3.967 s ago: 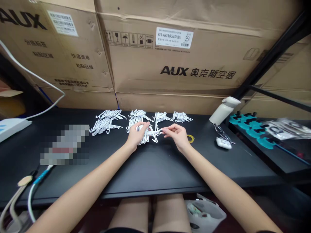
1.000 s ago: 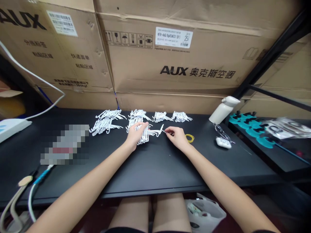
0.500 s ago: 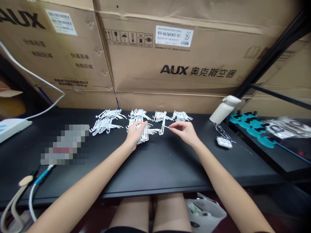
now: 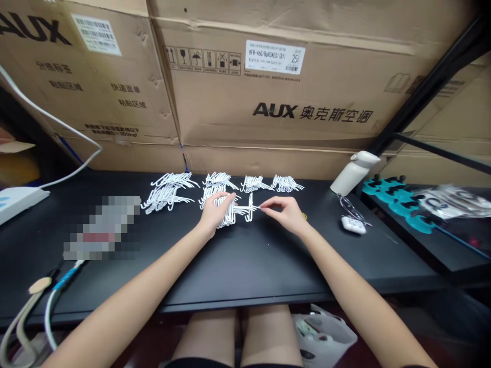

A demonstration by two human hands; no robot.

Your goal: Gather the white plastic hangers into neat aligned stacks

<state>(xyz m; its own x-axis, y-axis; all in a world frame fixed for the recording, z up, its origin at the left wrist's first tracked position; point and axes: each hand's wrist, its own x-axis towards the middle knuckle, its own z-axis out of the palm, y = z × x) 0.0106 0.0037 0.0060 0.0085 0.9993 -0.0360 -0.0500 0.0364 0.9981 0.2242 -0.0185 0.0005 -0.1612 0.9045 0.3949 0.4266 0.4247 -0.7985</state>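
Several bundles of small white plastic hooks lie in a row at the back of the black table. My left hand presses down on and curls round one bunch of white hooks in the middle. My right hand pinches the tip of a single white hook that sticks out of that bunch to the right. A yellow rubber band lies just behind my right hand, mostly hidden.
Large cardboard boxes wall off the back of the table. A white bottle, glasses and a white earbud case sit at the right; teal parts lie on a lower shelf. White cables run along the left.
My right hand has shifted about while pinching and turning a single hook at the bunch; half a second ago it was higher and further right. My left hand stays on the bunch.
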